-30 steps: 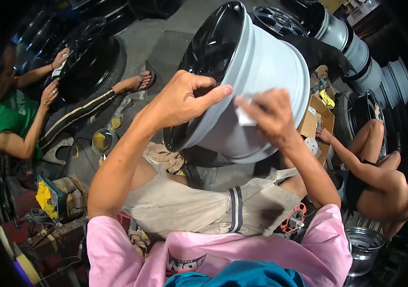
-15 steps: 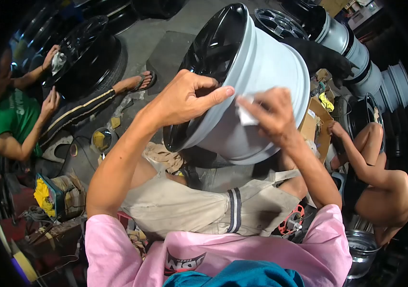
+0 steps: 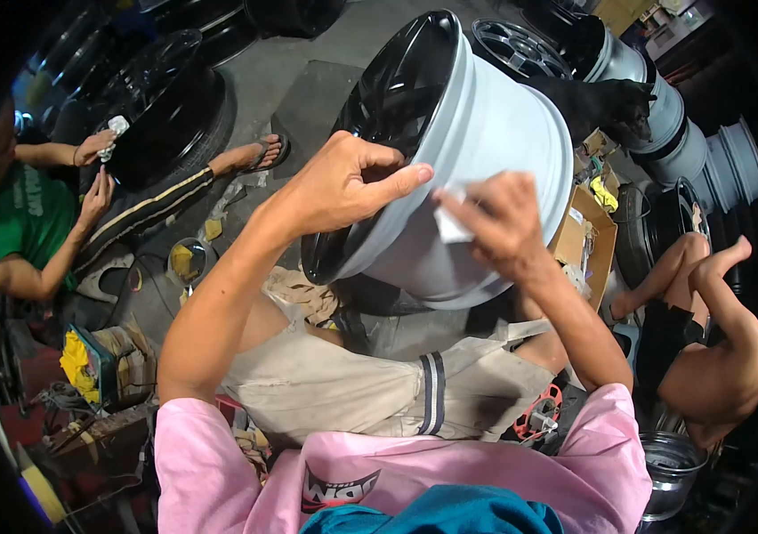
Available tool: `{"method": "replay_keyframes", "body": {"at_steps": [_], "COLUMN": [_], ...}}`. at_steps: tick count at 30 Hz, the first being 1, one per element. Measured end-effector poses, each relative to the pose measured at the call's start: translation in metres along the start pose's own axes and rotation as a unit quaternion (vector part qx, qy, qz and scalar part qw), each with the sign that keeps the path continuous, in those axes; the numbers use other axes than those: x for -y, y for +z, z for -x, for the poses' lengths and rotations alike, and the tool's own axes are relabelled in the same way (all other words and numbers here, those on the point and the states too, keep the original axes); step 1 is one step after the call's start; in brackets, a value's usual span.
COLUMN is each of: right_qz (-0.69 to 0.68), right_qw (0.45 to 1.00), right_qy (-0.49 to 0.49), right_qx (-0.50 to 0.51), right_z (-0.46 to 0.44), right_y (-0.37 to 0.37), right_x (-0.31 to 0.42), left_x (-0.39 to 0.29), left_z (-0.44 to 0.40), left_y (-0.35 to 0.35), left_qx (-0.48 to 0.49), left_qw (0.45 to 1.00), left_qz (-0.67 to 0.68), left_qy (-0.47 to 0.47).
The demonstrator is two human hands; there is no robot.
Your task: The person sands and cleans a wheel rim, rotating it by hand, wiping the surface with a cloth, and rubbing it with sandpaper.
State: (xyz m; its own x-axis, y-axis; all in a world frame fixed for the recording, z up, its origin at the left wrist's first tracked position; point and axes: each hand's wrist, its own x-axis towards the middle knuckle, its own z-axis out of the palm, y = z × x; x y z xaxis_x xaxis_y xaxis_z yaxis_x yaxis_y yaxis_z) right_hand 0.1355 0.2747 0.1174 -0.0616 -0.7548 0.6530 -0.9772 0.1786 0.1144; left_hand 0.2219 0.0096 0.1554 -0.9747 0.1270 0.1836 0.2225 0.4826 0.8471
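Observation:
A large wheel rim (image 3: 514,120), with a pale grey barrel and a glossy black face, stands tilted in front of my knees. My left hand (image 3: 348,182) is closed over the edge on its black-face side, thumb lying along the lip; the fingertips are hidden inside. In my right hand (image 3: 511,222) is a small white folded sheet (image 3: 453,226), pressed to the barrel near that lip. Whether it is paper or cloth I cannot tell, and the hand is slightly blurred.
At the left, a person in a green shirt (image 3: 28,227) holds a white cloth (image 3: 114,138) against a black wheel (image 3: 170,116). A bare-backed person (image 3: 717,383) sits at the right. A black dog (image 3: 606,107), stacked rims (image 3: 664,116) and a cardboard box (image 3: 585,236) lie beyond my wheel.
My right hand and the white sheet have shifted slightly along the barrel; my left hand keeps its hold. The right-hand person's arm has left the box and risen. The left person's cloth has moved.

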Motion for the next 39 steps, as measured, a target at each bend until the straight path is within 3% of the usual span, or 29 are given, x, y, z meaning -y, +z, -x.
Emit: {"method": "replay_keyframes", "body": {"at_steps": [2,6,10,13,17,20,23,28,31,36,39], "right_qz": [0.018,0.071,0.024,0.063,0.059,0.072,0.058,0.112,0.081,0.106,0.088], "right_qw": [0.999,0.996,0.999,0.997,0.997,0.997,0.996,0.994,0.993,0.994,0.994], "right_qy": [-0.036,0.045,-0.036,0.028,-0.050,0.012,-0.057,0.002,-0.077,0.027,-0.062], "right_qx": [0.027,0.022,0.016,0.017,0.024,0.020,0.041,0.011,0.026,-0.005,0.001], "right_z": [0.005,-0.008,-0.001,-0.007,0.001,-0.007,0.006,-0.006,0.008,-0.002,0.010], "right_y": [0.002,-0.012,-0.002,-0.011,-0.001,-0.011,0.003,-0.008,0.008,-0.004,0.010], "right_x": [0.002,-0.010,-0.002,-0.014,-0.001,-0.011,0.009,-0.008,0.017,-0.002,0.010], "left_x": [0.004,0.001,0.002,0.000,0.004,0.003,-0.001,0.001,0.000,0.001,-0.003], "left_z": [0.002,0.001,0.001,0.002,0.000,0.002,0.001,0.002,0.001,0.001,0.003], "left_y": [0.002,0.002,0.002,0.001,0.001,0.003,-0.002,0.000,-0.003,0.001,-0.003], "left_qx": [0.006,0.004,0.001,0.003,0.004,0.003,0.006,-0.003,0.015,0.003,0.012], "left_qw": [1.000,1.000,1.000,1.000,1.000,1.000,0.999,1.000,0.998,1.000,0.998], "left_qz": [-0.015,0.006,-0.023,-0.018,-0.021,-0.015,-0.029,-0.026,-0.055,-0.028,-0.057], "left_qy": [0.016,-0.011,0.021,-0.007,0.018,0.007,0.014,0.011,0.025,-0.001,0.012]}}
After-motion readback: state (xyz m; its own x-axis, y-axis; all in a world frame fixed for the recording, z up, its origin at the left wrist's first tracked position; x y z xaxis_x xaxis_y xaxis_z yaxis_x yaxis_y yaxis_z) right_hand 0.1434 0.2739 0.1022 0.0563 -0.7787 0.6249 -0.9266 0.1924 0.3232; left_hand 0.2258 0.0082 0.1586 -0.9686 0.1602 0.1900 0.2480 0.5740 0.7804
